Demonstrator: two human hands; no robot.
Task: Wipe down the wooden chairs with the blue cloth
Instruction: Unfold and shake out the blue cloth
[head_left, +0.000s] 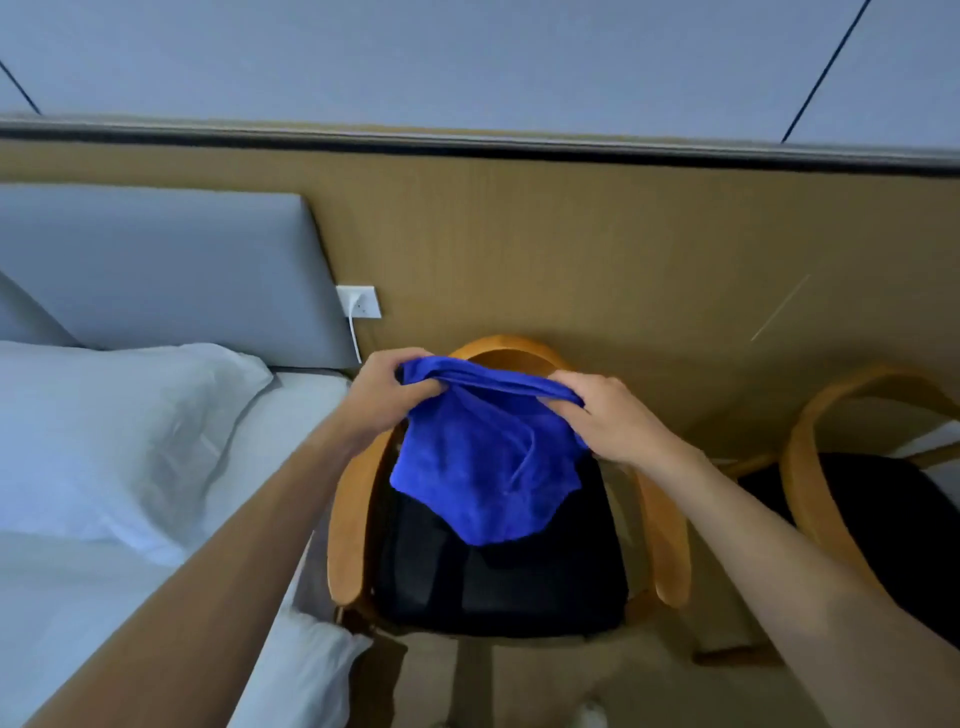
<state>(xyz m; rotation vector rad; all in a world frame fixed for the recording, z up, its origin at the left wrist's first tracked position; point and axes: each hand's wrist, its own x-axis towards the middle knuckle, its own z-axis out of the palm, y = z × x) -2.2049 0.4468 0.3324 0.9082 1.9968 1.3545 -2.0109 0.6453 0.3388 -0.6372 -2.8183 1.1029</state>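
Head view: both hands, left hand (382, 395) and right hand (605, 415), pinch the blue cloth (483, 467) above a wooden chair (348, 514).

You've got one view only, from the camera on your head, wide-angle, looking forward and steeply down. It faces the wood-panelled wall (623, 234), whose top rail bows across the upper frame. Right below you, close in, sits the near chair (345, 519), its seat almost centred. Both your forearms reach up from the bottom corners. The bed (130, 441) fills the left side; a second chair (810, 467) is cut by the right edge.
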